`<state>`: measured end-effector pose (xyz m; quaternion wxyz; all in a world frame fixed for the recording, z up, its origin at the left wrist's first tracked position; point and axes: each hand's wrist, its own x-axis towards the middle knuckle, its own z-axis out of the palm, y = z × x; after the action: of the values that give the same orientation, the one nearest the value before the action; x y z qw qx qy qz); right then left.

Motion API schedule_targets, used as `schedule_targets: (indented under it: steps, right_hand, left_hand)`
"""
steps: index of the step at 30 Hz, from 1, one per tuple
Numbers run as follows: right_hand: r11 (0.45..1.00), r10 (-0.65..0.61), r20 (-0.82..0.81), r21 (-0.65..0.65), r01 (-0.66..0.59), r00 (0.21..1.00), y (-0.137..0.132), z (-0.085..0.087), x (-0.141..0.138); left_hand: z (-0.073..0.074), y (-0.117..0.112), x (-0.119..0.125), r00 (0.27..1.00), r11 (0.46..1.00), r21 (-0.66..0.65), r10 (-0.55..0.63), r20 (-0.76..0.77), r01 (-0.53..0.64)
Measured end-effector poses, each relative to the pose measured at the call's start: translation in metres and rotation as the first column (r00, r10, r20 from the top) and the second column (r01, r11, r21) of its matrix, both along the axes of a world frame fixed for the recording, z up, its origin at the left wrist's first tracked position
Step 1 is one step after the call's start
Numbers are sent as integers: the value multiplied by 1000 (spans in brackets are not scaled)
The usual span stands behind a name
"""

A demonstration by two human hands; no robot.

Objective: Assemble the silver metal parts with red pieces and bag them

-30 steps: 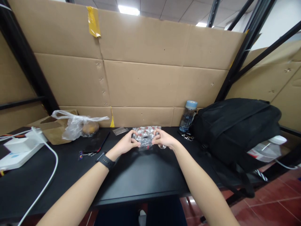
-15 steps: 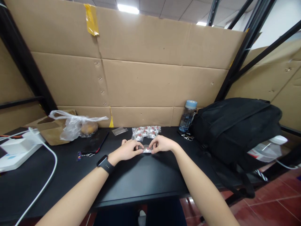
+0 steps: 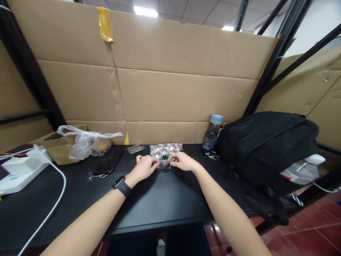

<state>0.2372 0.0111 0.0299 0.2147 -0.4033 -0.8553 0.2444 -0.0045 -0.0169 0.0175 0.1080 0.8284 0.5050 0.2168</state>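
Observation:
My left hand (image 3: 144, 166) and my right hand (image 3: 183, 161) meet over the black table (image 3: 160, 202), each pinching one end of a small clear packet (image 3: 164, 164) with a red-and-white item inside. The packet lies low on the table between my fingertips. Just behind it lies a pile of several similar clear packets (image 3: 165, 149). A black watch (image 3: 122, 186) is on my left wrist.
A water bottle (image 3: 212, 132) and a black backpack (image 3: 266, 145) stand at the right, with keys (image 3: 211, 154) beside them. At the left are a phone (image 3: 108, 161), a plastic bag (image 3: 89, 142), a brown box (image 3: 57, 149) and a white power strip (image 3: 20, 170) with cable. Cardboard walls the back.
My hands drew one packet from the pile toward me, then shifted it slightly back toward the pile. Both hands stay pinched on it.

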Motion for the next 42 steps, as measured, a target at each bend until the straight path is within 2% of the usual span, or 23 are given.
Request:
schedule_targets:
  steps: [6, 14, 18, 22, 25, 28, 30, 32, 35, 38, 42]
  right_hand:
    - [996, -31, -158, -90, 17, 987, 9, -18, -4]
    - [988, -27, -221, -151, -7, 975, 11, -19, -5]
    - [983, -141, -152, -137, 121, 978, 17, -22, 1]
    - [957, -282, -81, -88, 275, 956, 22, -23, 5]
    - [923, -385, -34, -4, 385, 922, 23, -24, 1]
    - [868, -493, 18, 80, 490, 870, 22, -23, -5]
    - [843, -534, 60, 124, 524, 844, 19, -21, -6]
    - [852, -517, 110, 158, 499, 849, 16, -15, 1]
    - [918, -385, 206, 182, 351, 900, 13, -5, 20]
    - [966, -257, 308, 74, 247, 916, 13, 2, 39]
    - [966, -217, 363, -58, 254, 906, 15, 4, 47]
  left_hand:
    - [1, 1, 0, 998, 994, -93, 55, 41, -51]
    - [-3, 2, 1, 998, 997, -53, 56, 30, -54]
    - [-4, 5, -2, 998, 998, -5, 69, -12, -70]
    - [-1, 13, -19, 978, 983, 90, 169, -122, -158]
    - [0, 21, -38, 930, 944, 195, 306, -202, -268]
    - [-1, 30, -54, 877, 881, 298, 435, -206, -367]
    - [-4, 34, -60, 854, 857, 309, 482, -195, -413]
    - [-8, 37, -63, 846, 857, 263, 497, -193, -443]
    - [-13, 40, -65, 851, 873, 152, 486, -201, -463]
    - [-17, 41, -63, 864, 894, 104, 449, -228, -437]
    - [-17, 36, -59, 884, 921, 77, 387, -261, -381]
